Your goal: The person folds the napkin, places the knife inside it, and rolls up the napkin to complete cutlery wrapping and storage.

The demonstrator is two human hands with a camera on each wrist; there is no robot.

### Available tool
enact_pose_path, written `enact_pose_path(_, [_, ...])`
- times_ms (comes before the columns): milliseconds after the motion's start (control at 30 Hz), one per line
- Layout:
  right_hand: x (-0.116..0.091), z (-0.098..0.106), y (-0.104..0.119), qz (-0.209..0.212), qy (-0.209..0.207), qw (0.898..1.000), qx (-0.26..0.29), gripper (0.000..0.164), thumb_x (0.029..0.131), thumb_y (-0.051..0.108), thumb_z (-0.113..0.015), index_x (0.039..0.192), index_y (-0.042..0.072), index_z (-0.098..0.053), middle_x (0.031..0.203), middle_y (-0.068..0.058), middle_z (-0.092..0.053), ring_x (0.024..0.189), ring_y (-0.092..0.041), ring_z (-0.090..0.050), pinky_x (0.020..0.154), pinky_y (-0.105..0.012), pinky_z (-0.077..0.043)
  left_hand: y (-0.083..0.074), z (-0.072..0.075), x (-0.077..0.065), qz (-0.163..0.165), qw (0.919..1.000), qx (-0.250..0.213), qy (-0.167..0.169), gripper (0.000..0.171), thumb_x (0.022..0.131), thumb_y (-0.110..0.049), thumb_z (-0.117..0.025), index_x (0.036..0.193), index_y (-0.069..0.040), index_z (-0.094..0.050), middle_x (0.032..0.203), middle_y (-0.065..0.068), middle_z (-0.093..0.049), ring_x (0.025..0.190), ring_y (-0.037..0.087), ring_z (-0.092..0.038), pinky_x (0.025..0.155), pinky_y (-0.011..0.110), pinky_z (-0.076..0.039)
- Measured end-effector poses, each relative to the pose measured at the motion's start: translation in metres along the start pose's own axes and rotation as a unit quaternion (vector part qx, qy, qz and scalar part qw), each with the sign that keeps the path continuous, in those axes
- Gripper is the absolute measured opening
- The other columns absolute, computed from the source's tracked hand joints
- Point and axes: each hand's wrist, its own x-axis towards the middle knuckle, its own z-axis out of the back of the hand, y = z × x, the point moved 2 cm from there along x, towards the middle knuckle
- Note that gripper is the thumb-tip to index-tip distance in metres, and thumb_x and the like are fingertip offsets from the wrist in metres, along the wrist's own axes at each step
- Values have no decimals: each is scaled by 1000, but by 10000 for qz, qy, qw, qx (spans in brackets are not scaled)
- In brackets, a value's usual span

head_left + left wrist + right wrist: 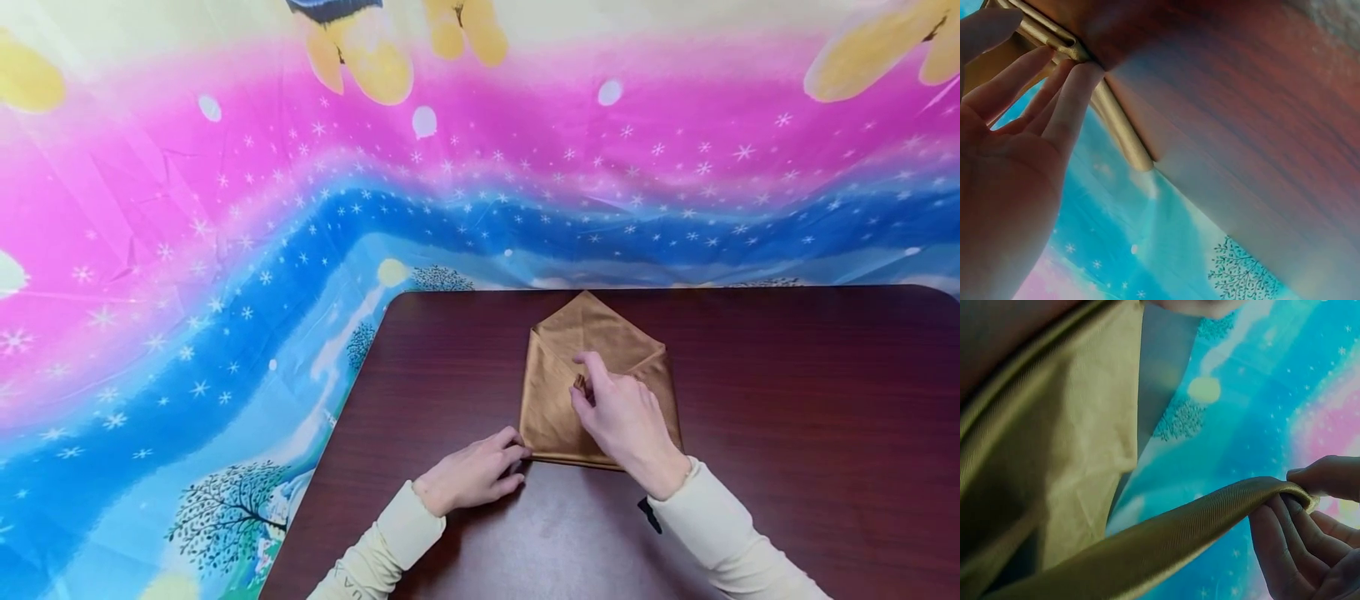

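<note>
A golden-brown satin cloth (551, 408) lies folded in an envelope shape on the table, its pointed end toward the far edge. My right hand (630, 421) is over its middle. In the right wrist view, thumb and fingers pinch the end of a raised strip of the cloth (1179, 540), which slopes up from the rest. My left hand (480, 471) is at the near left corner. There the left wrist view shows extended fingers (1072, 103) touching the folded layers (1054, 40), the thumb a little apart from the other fingertips.
The dark reddish-brown table (810, 417) has a rounded far left corner. Behind it and down its left side hangs a printed backdrop (247, 200) in pink and blue with snowflakes and trees. A small black piece (649, 515) shows beside the right cuff.
</note>
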Motion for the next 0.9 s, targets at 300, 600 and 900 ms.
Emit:
enact_pose_path(300, [-9,-23,10,246,-15,9997,-49,28,82,10,-70,107,12,-56,47,3,-43,39,-20,-44,39,-31,-31,2,-1,1,59,9999,-73,67,28,93,-27,-61,117,-13,-66,109,-4,-58,93,4,-60,84,18,-49])
enact_pose_path(600, [-18,-49,16,321,99,9994,-104,21,78,6,-71,82,14,-52,61,-4,-61,50,-32,-59,42,-38,-39,6,2,0,113,9988,-445,140,27,94,-25,-60,117,-12,-65,113,-4,-61,101,6,-61,91,19,-48])
enact_pose_path(900, [-30,-71,20,444,372,9982,-173,15,75,3,-69,74,13,-58,63,-2,-63,55,-28,-61,47,-39,-44,8,2,-2,97,9963,-824,200,28,92,-20,-61,118,-9,-65,114,-1,-65,106,9,-62,94,21,-47])
